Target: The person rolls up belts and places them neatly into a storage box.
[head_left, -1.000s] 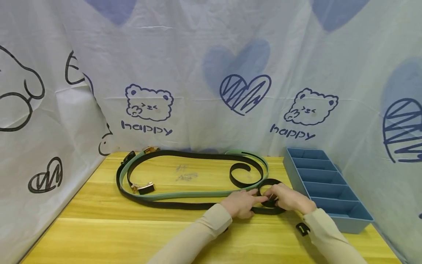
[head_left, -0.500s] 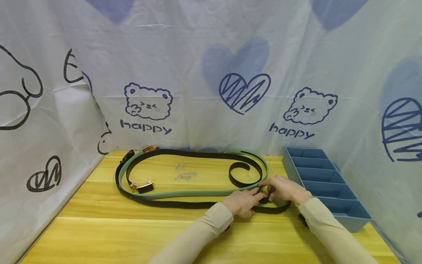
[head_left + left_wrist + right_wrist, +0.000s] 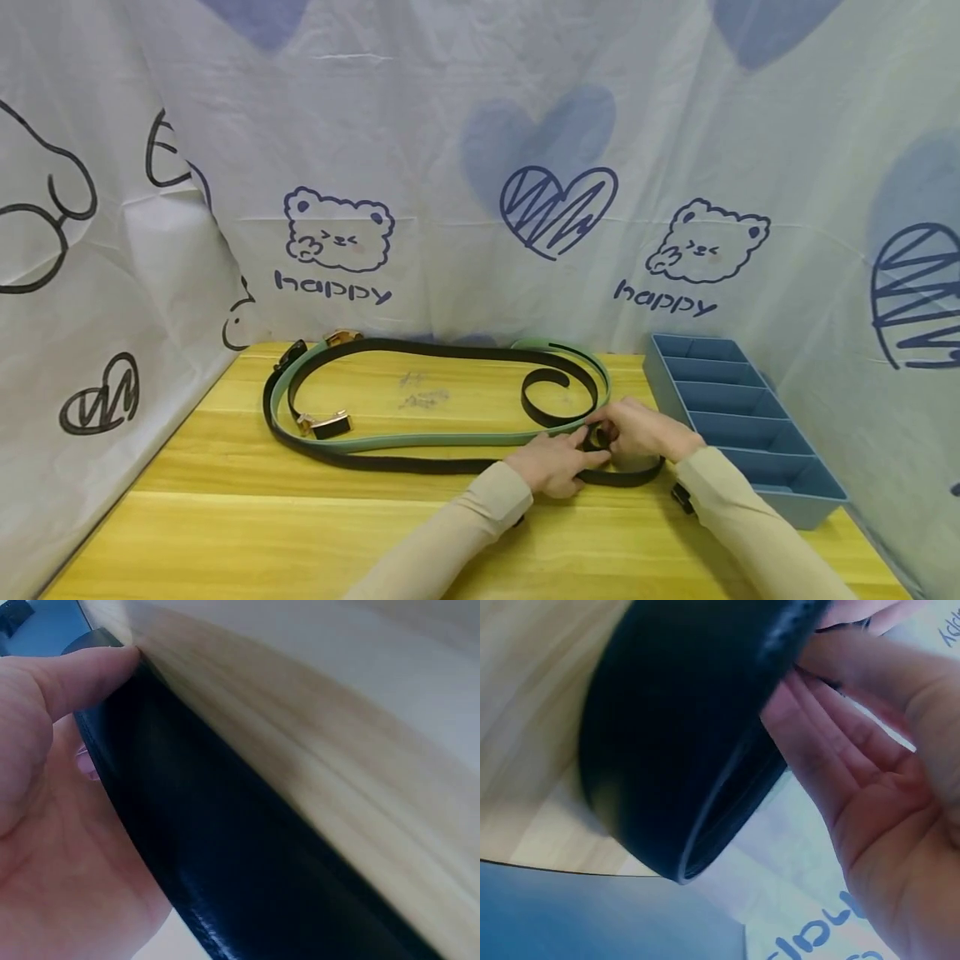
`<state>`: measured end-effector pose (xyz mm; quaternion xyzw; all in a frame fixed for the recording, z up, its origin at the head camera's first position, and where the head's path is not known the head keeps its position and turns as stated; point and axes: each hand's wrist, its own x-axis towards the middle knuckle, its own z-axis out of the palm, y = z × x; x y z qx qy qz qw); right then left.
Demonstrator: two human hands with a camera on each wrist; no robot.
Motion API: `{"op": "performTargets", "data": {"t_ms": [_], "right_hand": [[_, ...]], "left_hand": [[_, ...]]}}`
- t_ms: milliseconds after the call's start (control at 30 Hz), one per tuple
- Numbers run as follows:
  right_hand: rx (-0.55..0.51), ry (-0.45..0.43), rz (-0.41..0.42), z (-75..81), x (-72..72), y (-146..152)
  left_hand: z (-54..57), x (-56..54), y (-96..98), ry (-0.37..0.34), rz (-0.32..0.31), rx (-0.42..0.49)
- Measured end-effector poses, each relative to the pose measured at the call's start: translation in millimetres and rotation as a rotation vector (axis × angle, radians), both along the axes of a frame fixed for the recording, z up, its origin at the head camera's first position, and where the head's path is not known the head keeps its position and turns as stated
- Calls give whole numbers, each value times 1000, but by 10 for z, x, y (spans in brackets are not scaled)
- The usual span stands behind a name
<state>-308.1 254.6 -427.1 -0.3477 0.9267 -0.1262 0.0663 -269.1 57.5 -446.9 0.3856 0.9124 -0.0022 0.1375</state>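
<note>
A long black belt (image 3: 420, 466) stands on its edge in a wide oval, its right end curving round by my hands. My left hand (image 3: 551, 465) pinches its strap; in the left wrist view the thumb lies on one face of the black strap (image 3: 225, 825), the palm on the other side. My right hand (image 3: 641, 429) pinches the belt's small coiled end, partly hidden by the fingers. In the right wrist view the strap (image 3: 675, 727) bends in front of that hand. Inside the oval run a green belt (image 3: 442, 440) and another black belt (image 3: 442, 352) with a curled tip.
A blue divided box (image 3: 663, 383) stands to the right, near my right forearm. Gold-toned buckles (image 3: 333, 427) and a black buckle (image 3: 291, 356) lie at the left of the belts. A printed white cloth (image 3: 450, 208) hangs behind the wooden table (image 3: 247, 542).
My right hand has shifted slightly up and left, and the coil under its fingers has become smaller. More of the strap now bows out at the right. The left hand has stayed nearly in place.
</note>
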Motion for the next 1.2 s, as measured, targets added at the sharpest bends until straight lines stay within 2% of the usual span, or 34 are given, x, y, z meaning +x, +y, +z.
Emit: {"op": "performTargets", "data": {"t_ms": [200, 333, 533, 700, 900, 1100, 1200], "right_hand": [[-15, -63, -19, 28, 23, -17], [-16, -67, -10, 39, 3, -54], [-13, -12, 24, 70, 6, -52], [-61, 29, 77, 55, 70, -35], [-78, 62, 80, 33, 152, -30], [-26, 8, 27, 4, 175, -48], [-31, -10, 34, -39, 165, -56]], "left_hand": [[-20, 7, 60, -24, 14, 12], [-34, 31, 106, -41, 36, 2], [-43, -2, 142, 15, 37, -33], [-38, -58, 155, 43, 25, -28], [-47, -78, 155, 27, 18, 0], [-69, -46, 156, 22, 43, -29], [-81, -17, 138, 16, 62, -42]]}}
